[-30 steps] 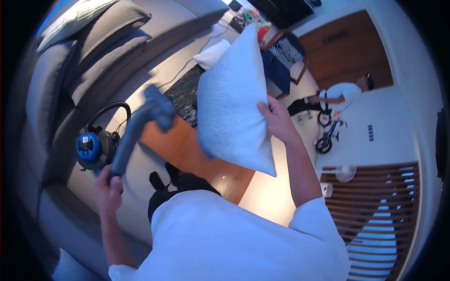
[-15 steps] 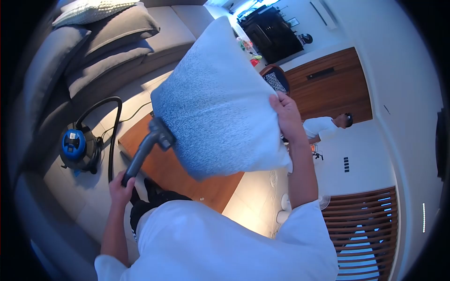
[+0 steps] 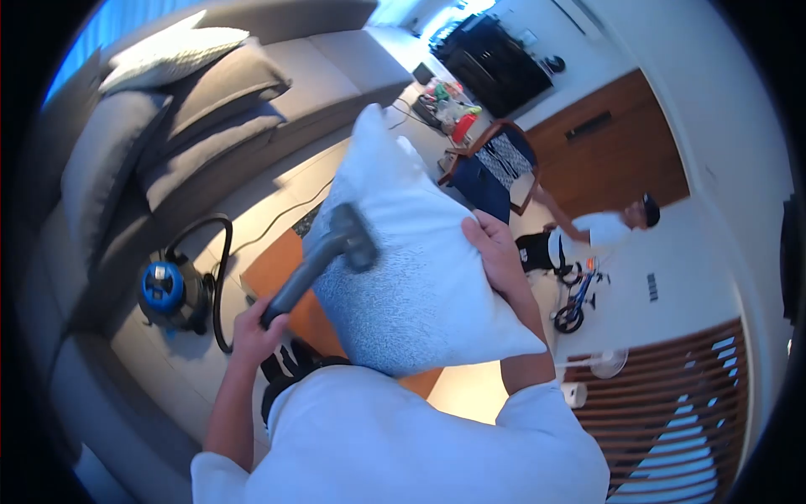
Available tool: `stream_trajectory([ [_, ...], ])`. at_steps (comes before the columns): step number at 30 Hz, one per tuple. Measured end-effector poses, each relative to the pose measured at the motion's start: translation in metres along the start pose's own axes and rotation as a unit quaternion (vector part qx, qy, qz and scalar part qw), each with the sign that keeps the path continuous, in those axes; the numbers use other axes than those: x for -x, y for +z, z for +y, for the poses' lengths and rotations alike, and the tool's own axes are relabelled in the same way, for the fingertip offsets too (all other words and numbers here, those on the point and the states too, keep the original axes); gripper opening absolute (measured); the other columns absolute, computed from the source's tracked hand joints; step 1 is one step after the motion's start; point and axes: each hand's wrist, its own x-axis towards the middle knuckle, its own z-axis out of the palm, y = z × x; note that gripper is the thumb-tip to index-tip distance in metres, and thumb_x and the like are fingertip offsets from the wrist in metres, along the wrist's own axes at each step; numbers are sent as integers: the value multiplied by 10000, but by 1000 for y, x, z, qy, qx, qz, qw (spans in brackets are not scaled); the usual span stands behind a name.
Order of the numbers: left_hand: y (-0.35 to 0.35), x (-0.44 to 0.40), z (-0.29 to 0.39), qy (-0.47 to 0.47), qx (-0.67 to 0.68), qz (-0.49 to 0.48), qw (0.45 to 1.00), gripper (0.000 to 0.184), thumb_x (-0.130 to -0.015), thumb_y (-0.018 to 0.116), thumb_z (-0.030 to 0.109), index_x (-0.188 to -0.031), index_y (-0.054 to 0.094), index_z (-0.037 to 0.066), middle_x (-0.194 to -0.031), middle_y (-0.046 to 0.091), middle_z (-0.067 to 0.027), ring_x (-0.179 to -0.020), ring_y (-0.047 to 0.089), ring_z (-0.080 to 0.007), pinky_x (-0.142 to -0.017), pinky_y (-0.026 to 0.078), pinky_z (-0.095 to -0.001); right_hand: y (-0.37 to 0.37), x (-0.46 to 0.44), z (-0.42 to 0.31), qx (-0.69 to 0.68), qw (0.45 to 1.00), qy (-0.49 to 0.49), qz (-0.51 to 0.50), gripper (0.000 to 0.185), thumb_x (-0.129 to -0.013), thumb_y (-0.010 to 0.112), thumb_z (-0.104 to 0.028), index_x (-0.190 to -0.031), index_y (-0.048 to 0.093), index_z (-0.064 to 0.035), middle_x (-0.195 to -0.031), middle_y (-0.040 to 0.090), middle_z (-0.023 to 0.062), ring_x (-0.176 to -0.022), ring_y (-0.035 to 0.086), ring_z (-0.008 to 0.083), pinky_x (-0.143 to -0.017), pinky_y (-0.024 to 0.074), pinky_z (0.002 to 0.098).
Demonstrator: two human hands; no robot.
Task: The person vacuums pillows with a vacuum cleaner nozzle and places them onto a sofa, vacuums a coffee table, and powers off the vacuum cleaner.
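Note:
A white and blue-grey cushion (image 3: 420, 260) is held up in front of me. My right hand (image 3: 499, 256) grips its right edge, thumb on the face and the other fingers hidden behind. My left hand (image 3: 259, 330) is closed around the dark tube of a vacuum cleaner nozzle (image 3: 348, 239). The nozzle's head lies over the cushion's left part, seemingly against the fabric. On the floor at the left stands the vacuum cleaner (image 3: 168, 286), black with a blue top, its black hose (image 3: 225, 277) curving toward my left hand.
A grey sofa (image 3: 315, 71) with several cushions (image 3: 117, 168) runs along the left and back. Below the held cushion is a wooden table (image 3: 273, 273). Beyond are a chair (image 3: 491, 172), another person (image 3: 604, 228), a small bicycle (image 3: 575, 298), a fan (image 3: 609, 363) and a slatted wooden screen (image 3: 680, 412).
The cushion has come lower and tilted away, its top corner sagging. The nozzle has moved from its left edge up and inward over its face. The view has shifted slightly.

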Motion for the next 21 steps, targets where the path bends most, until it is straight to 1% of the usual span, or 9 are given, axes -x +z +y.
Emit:
stream_trajectory([
  [2, -19, 23, -41, -113, -91, -5, 989, 348, -884, 699, 325, -1062, 675, 27, -690, 620, -132, -615, 616, -259, -626, 497, -351, -18, 4, 14, -6, 1000, 4, 20, 264, -1025, 583, -268, -1023, 655, -13, -858, 647, -23, -757, 564, 26, -687, 446, 208],
  [3, -21, 37, -80, -94, -179, 48, 978, 366, -890, 681, 348, -1040, 676, 14, -684, 619, -144, -624, 625, -268, -625, 490, -366, -22, 4, 17, -9, 1000, 3, 5, 272, -1026, 579, -266, -1036, 657, -5, -863, 650, -17, -760, 566, 33, -693, 451, 218],
  [5, -34, 51, -67, -111, -127, 43, 985, 421, -902, 656, 389, -1044, 666, -8, -656, 608, -132, -603, 623, -230, -596, 478, -357, -30, 4, 12, -22, 1000, -9, 15, 281, -1027, 575, -265, -1050, 658, 3, -867, 653, -11, -764, 569, 40, -698, 457, 228],
  [7, -31, 58, -55, -66, -21, 66, 995, 482, -911, 642, 436, -1052, 637, -25, -604, 553, -45, -540, 547, -117, -511, 427, -300, -29, 12, 8, 51, 997, -51, 26, 259, -1028, 576, -258, -1022, 645, -9, -872, 647, -20, -744, 559, 26, -681, 456, 208],
  [9, -15, 45, 13, 49, 15, 33, 998, 632, -881, 632, 589, -1025, 648, -27, -624, 544, -25, -554, 513, -107, -510, 413, -288, -25, 13, 11, 2, 998, -46, 44, 288, -1031, 565, -263, -1054, 652, 11, -879, 656, -5, -769, 576, 47, -706, 468, 238],
  [12, 17, 26, 120, 200, 50, -55, 977, 687, -826, 693, 639, -979, 664, -30, -648, 594, -72, -566, 592, -171, -532, 458, -312, -25, 17, 2, -32, 997, -40, 63, 320, -1033, 556, -264, -1098, 657, 32, -900, 671, 14, -803, 602, 71, -745, 488, 270],
  [14, 33, 22, 136, 210, 24, -118, 970, 661, -813, 720, 618, -985, 665, -17, -652, 611, -83, -566, 615, -197, -552, 483, -327, -31, 22, -1, -26, 995, -43, 84, 321, -1032, 558, -262, -1111, 655, 34, -914, 677, 19, -811, 610, 74, -757, 496, 272],
  [16, 35, 24, 113, 180, 27, -129, 975, 637, -820, 720, 599, -983, 664, -14, -650, 609, -83, -567, 616, -202, -558, 487, -326, -43, 20, 9, -206, 971, -70, 100, 320, -1032, 559, -273, -1101, 653, 25, -929, 681, 26, -819, 612, 74, -771, 504, 275],
  [21, 9, 56, -13, 105, -47, -106, 988, 449, -866, 699, 433, -976, 658, 0, -650, 602, -116, -564, 612, -232, -564, 483, -339, -56, 32, 19, -189, 967, -81, 149, 273, -1032, 555, -277, -1066, 640, -19, -931, 674, 13, -790, 613, 79, -772, 507, 280],
])
